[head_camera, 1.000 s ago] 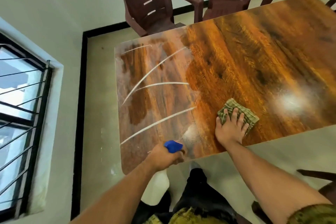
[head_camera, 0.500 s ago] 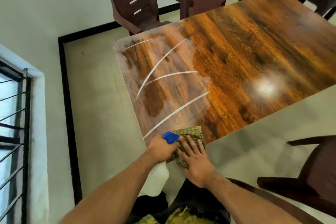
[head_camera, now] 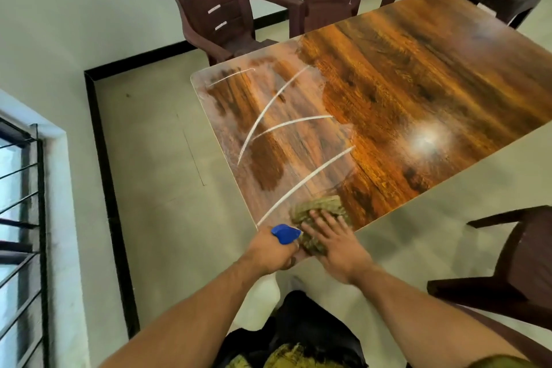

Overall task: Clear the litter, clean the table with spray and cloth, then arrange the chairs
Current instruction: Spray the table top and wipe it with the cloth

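Two bare forearms, a short sleeve, dark trousers

Both forearms are bare from the left hand (head_camera: 270, 251) and the right hand (head_camera: 336, 249) back to the elbows. Behind the right hand, at the frame's lower corner, shows the edge of an olive-green patterned short sleeve (head_camera: 495, 361). Below and between the hands are black trousers (head_camera: 313, 329) and the hem of the same olive-yellow patterned shirt (head_camera: 286, 357).

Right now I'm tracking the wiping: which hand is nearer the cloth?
Right. The right hand presses flat on the cloth; the left hand, just left of it, grips the spray bottle.
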A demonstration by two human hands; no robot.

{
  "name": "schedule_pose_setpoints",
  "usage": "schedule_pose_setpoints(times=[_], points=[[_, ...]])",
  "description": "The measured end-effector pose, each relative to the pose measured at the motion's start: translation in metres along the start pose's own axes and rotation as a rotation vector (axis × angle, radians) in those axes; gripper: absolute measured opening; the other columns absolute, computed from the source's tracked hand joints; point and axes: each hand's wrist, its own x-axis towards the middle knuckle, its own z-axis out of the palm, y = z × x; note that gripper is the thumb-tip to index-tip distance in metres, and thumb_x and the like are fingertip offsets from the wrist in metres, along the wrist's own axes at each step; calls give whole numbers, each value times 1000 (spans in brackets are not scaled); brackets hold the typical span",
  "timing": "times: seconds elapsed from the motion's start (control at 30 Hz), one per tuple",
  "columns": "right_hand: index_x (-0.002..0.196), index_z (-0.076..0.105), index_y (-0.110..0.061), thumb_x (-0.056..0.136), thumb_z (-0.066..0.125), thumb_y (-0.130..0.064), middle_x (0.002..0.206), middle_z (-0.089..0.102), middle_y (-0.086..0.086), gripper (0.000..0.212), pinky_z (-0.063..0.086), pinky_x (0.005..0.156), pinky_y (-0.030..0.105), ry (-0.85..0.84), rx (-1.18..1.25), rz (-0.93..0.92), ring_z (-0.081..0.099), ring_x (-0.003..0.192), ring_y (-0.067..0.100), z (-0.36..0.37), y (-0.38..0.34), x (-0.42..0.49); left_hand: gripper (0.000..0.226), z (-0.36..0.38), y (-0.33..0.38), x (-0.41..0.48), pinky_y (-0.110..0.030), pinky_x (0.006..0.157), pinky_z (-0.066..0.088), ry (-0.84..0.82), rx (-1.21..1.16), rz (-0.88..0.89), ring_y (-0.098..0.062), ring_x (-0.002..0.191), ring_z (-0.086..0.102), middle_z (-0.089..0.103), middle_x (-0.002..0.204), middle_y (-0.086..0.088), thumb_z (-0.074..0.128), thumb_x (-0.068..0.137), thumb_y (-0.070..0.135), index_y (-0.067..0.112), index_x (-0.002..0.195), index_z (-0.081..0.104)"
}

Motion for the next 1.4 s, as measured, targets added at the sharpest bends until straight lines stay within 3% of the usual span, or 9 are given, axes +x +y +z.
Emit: schedule_pose_setpoints(times=[0.1, 0.17, 0.37, 0.57, 0.73, 0.87, 1.1, 1.23, 1.4], points=[[160, -1, -34, 103, 20, -54, 165, -19, -2, 64, -10, 123, 46, 95, 140, 500, -16, 153, 25, -18, 21, 26, 26, -3, 1, 2, -30, 65, 44, 24, 119, 23, -18, 69, 51, 53, 77, -8, 69, 88, 26, 4, 86, 56], [161, 6, -30, 104, 23, -54, 167, -13, 2, 64, -3, 124, 48, 118, 221, 617, -14, 154, 26, -27, 20, 40, 33, -6, 1, 3, -27, 65, 45, 11, 65, 35, -16, 70, 52, 55, 79, -6, 73, 87, 26, -3, 96, 62], [154, 23, -36, 92, 32, -74, 167, 0, 5, 73, 16, 116, 54, 192, 47, 523, 11, 149, 32, -32, 50, 31, 22, -15, 13, 13, -19, 62, 45, -204, 0, 51, -12, 70, 50, 53, 82, -3, 81, 85, 27, 13, 91, 66], [160, 11, -30, 86, 7, -80, 168, -9, 6, 89, -10, 121, 55, 225, 54, 546, -15, 153, 28, -24, 67, 44, 32, -17, 29, 21, -18, 63, 52, -239, 2, -8, -6, 69, 61, 69, 88, -4, 81, 86, 30, 7, 105, 70], [161, 8, -29, 86, 2, -78, 167, -15, 4, 89, -14, 121, 53, 224, 112, 567, -21, 152, 25, -20, 66, 49, 32, -13, 24, 21, -38, 81, 58, 52, 163, -45, -25, 84, 70, 73, 96, -14, 75, 87, 41, 12, 99, 71], [161, 10, -29, 88, 5, -76, 167, -13, 5, 87, -16, 120, 51, 242, 130, 564, -19, 152, 25, -22, 64, 49, 26, -19, 17, 17, -41, 85, 58, -82, 35, -20, -20, 77, 70, 75, 88, -12, 76, 88, 33, 8, 94, 72], [161, 9, -24, 98, 21, -66, 167, -13, 8, 77, -12, 121, 54, 207, 150, 619, -19, 152, 27, -24, 53, 53, 26, -16, 11, -1, -38, 53, 44, 359, -99, 148, -24, 54, 52, 59, 65, -19, 67, 91, 17, 1, 74, 57], [161, 7, -22, 99, 18, -65, 167, -15, 8, 77, -13, 121, 54, 193, 177, 656, -20, 152, 27, -27, 45, 58, 47, -23, -1, -8, -23, 45, 27, 393, -58, 160, -13, 47, 34, 41, 50, -2, 70, 91, 19, 8, 57, 39], [161, 2, -23, 98, 12, -66, 166, -19, 7, 77, -16, 119, 53, 168, 223, 714, -23, 151, 26, -28, 35, 61, 41, -34, -24, -5, -20, 51, 34, 278, -59, 154, -7, 48, 39, 45, 52, 13, 75, 89, 26, 18, 61, 47]])
